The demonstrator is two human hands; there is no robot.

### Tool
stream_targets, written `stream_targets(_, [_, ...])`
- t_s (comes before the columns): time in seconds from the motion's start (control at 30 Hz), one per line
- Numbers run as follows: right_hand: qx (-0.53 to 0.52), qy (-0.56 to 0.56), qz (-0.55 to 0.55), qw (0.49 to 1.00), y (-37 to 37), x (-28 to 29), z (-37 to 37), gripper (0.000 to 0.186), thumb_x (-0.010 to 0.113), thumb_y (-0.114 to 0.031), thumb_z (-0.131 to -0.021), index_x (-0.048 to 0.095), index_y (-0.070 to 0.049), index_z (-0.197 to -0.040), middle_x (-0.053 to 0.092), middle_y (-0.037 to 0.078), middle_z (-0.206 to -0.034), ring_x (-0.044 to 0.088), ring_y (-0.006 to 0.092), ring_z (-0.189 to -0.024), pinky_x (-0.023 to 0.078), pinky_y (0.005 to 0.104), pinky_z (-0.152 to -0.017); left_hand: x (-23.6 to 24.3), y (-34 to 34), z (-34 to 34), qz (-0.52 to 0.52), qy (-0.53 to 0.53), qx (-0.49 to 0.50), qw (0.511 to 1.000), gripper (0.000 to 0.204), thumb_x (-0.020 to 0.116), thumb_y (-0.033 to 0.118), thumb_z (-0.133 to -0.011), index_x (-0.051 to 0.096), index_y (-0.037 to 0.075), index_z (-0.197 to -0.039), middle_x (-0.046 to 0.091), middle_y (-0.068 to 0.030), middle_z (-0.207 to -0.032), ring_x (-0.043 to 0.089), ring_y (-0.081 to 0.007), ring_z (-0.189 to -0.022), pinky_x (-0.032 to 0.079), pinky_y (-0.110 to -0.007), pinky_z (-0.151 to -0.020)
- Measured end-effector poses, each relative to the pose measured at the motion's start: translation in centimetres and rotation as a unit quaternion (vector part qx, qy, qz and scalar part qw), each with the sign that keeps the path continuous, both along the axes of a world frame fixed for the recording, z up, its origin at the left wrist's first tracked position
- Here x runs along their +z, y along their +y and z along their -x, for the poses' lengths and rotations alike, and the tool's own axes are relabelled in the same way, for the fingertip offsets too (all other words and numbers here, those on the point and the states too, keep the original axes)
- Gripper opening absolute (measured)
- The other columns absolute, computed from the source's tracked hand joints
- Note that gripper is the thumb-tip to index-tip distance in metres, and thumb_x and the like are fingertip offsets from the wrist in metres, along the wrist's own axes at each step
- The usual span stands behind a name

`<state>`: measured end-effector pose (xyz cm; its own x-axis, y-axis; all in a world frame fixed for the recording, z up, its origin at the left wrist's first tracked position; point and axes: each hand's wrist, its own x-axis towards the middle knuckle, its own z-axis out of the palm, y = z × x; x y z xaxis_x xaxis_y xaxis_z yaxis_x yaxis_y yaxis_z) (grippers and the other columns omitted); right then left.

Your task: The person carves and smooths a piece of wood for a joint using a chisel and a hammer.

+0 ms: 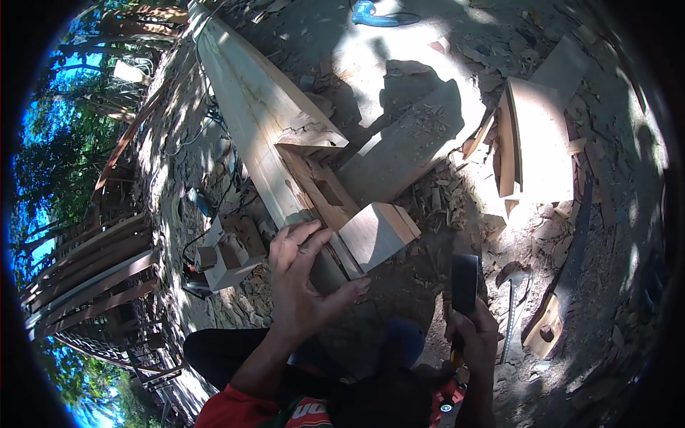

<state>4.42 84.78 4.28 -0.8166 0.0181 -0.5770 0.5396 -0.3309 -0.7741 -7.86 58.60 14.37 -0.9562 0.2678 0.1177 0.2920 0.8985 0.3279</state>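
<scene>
My left hand rests flat, fingers spread, on the near end of a long pale timber beam that runs away to the upper left. A shorter wooden piece with a cut mortise lies against the beam, ending in a squared block just right of my fingers. My right hand is closed around the handle of a hammer, whose dark head points upward, right of the block.
Wood chips and offcuts cover the dirt ground. A stack of boards lies at the right, a small notched block at the left, stacked planks at far left. A metal tool lies by my right hand. A blue object sits at top.
</scene>
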Motion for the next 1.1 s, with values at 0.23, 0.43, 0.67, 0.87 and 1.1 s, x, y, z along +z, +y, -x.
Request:
stream_targets(0.23, [0.015, 0.024, -0.005, 1.0, 0.0, 0.9, 0.4, 0.045, 0.058, -0.014, -0.097, 0.054, 0.003, -0.138, 0.062, 0.004, -0.076, 0.056, 0.0098, -0.064, 0.045, 0.0253, -0.06, -0.1, -1.1, -0.2, -0.03, -0.011, -0.007, 0.999, 0.079, 0.091, 0.033, -0.062, 0.061, 0.007, -0.13, 0.053, -0.0127, -0.137, 0.045, -0.0381, -0.133, 0.038, -0.051, -0.109])
stream_targets(0.43, [0.023, 0.062, 0.045, 0.997, -2.2, 4.2, 0.7, 0.051, 0.058, -0.011, -0.098, 0.048, 0.003, -0.146, 0.069, 0.01, -0.084, 0.065, 0.0136, -0.073, 0.053, 0.0277, -0.068, -1.1, -2.9, -0.8, -0.104, -0.013, -0.042, 0.994, 0.084, 0.092, 0.034, -0.062, 0.059, 0.008, -0.135, 0.052, -0.0128, -0.14, 0.045, -0.0385, -0.134, 0.036, -0.052, -0.111])
stream_targets(0.67, [0.15, 0.197, -0.131, 0.96, -5.5, 6.9, 1.0, 0.047, 0.058, -0.007, -0.098, 0.052, -0.001, -0.145, 0.069, 0.009, -0.084, 0.067, 0.0118, -0.075, 0.055, 0.0263, -0.071, -3.0, -5.4, -2.6, -0.139, 0.025, -0.025, 0.99, 0.086, 0.092, 0.029, -0.061, 0.06, 0.01, -0.139, 0.042, -0.0156, -0.153, 0.037, -0.0364, -0.144, 0.033, -0.049, -0.116])
stream_targets(0.87, [0.13, 0.109, -0.036, 0.985, -7.5, 8.5, 1.9, 0.048, 0.053, -0.011, -0.102, 0.045, -0.001, -0.149, 0.065, 0.009, -0.081, 0.063, 0.0111, -0.071, 0.052, 0.0265, -0.068, -5.2, -6.8, -3.3, -0.188, 0.023, -0.019, 0.982, 0.086, 0.093, 0.032, -0.061, 0.061, 0.011, -0.138, 0.037, -0.017, -0.158, 0.035, -0.0369, -0.146, 0.032, -0.048, -0.116])
stream_targets(1.1, [0.159, 0.095, 0.078, 0.98, -8.7, 9.8, 3.9, 0.05, 0.053, -0.017, -0.106, 0.039, -0.003, -0.152, 0.064, 0.009, -0.083, 0.062, 0.014, -0.068, 0.052, 0.0291, -0.063, -5.6, -6.4, -3.2, -0.241, 0.004, -0.006, 0.97, 0.083, 0.092, 0.031, -0.061, 0.062, 0.01, -0.136, 0.037, -0.0165, -0.156, 0.039, -0.0374, -0.142, 0.036, -0.048, -0.113])
